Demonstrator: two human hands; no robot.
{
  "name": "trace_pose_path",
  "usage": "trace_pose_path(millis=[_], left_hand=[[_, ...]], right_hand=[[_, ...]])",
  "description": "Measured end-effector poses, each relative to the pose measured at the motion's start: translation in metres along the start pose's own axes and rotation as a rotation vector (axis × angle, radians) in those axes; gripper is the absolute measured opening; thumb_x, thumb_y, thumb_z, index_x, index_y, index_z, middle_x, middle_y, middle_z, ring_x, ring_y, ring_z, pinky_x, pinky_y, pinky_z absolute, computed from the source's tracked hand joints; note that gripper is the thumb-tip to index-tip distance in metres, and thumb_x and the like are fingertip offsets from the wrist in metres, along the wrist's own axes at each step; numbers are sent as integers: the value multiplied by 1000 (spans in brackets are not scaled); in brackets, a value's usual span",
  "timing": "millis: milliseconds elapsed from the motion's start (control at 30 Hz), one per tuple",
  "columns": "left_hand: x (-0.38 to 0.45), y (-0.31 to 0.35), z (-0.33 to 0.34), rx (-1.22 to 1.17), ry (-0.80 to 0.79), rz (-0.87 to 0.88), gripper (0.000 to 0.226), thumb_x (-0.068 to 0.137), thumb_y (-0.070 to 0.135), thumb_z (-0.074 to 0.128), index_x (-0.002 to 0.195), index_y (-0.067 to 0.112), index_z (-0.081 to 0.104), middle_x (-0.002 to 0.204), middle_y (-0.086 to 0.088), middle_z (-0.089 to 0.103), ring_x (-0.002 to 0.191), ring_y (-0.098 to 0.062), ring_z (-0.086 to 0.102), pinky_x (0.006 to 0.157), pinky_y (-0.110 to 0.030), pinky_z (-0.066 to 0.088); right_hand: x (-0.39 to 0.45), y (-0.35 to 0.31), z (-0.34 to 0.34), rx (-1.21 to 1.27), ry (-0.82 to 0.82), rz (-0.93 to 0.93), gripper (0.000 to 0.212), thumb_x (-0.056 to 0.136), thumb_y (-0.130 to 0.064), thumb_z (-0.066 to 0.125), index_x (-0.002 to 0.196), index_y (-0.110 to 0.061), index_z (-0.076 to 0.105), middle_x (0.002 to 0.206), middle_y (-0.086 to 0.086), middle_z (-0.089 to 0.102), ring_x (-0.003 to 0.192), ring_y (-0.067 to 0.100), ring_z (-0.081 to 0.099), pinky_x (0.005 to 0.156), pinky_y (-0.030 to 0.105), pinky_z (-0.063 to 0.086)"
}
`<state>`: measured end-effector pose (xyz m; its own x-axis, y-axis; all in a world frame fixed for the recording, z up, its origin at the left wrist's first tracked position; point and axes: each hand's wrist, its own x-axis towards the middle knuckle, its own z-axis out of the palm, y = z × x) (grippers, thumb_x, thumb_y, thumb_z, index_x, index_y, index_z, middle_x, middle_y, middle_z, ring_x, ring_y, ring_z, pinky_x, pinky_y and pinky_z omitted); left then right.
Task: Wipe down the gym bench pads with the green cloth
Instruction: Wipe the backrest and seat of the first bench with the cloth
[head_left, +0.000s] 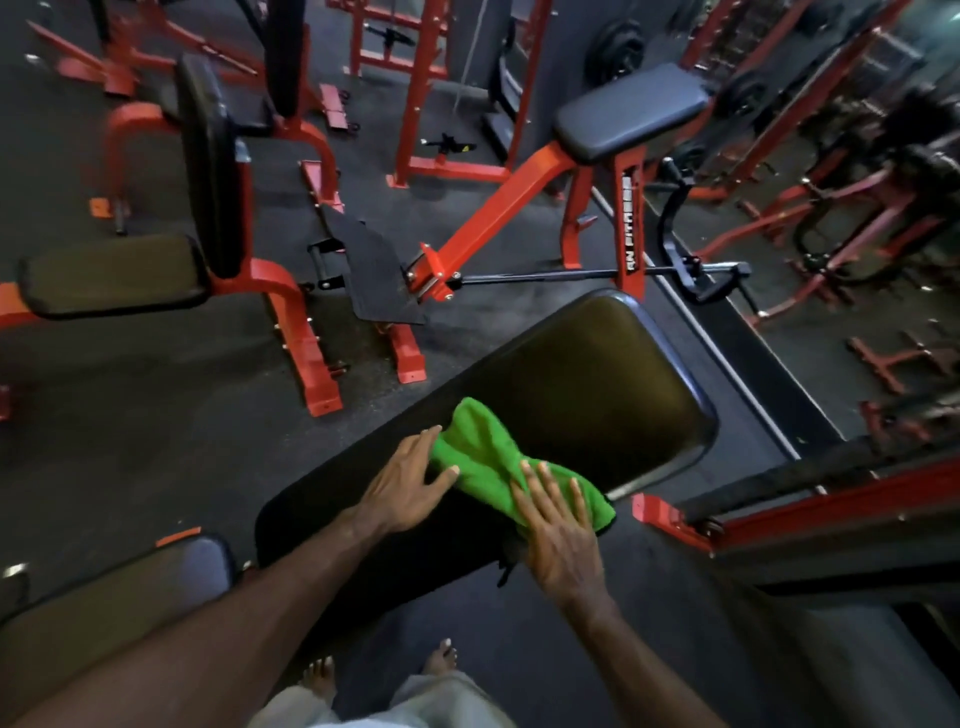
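Head view: my left hand (410, 483) pins one edge of the soft green microfibre cloth (498, 462) with fingers spread; my right hand (558, 525), also spread flat, presses its other end onto the broad black vinyl bench pad (597, 374), my worktop. I judge wiping midway; the smaller padded seat (104, 613) beside it looks untouched.
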<state>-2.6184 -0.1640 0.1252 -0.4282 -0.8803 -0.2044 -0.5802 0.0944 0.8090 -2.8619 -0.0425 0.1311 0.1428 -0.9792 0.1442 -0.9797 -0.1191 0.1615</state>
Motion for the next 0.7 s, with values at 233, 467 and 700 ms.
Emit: trace_pose_path(millis=[233, 467, 700], left_hand=[[17, 61, 24, -4, 153, 170, 72, 99, 49, 60, 161, 28, 30, 151, -2, 38, 137, -23, 44, 116, -41, 39], [36, 104, 34, 17, 138, 330, 73, 95, 62, 50, 159, 31, 34, 144, 5, 40, 120, -23, 56, 109, -43, 47], [50, 111, 35, 66, 121, 406, 84, 93, 68, 53, 159, 20, 33, 147, 3, 40, 109, -16, 60, 97, -36, 54]], right_hand=[[3, 49, -55, 52, 251, 379, 68, 88, -17, 39, 156, -25, 47, 169, 1, 30, 158, 27, 23, 122, 62, 21], [-10, 22, -36, 300, 406, 682, 104, 66, -4, 48, 165, -18, 23, 175, 6, 7, 161, 29, 8, 124, 60, 22], [4, 17, -30, 672, 611, 782, 109, 75, 14, 47, 166, -35, 15, 175, -4, 2, 159, 30, 19, 115, 62, 39]])
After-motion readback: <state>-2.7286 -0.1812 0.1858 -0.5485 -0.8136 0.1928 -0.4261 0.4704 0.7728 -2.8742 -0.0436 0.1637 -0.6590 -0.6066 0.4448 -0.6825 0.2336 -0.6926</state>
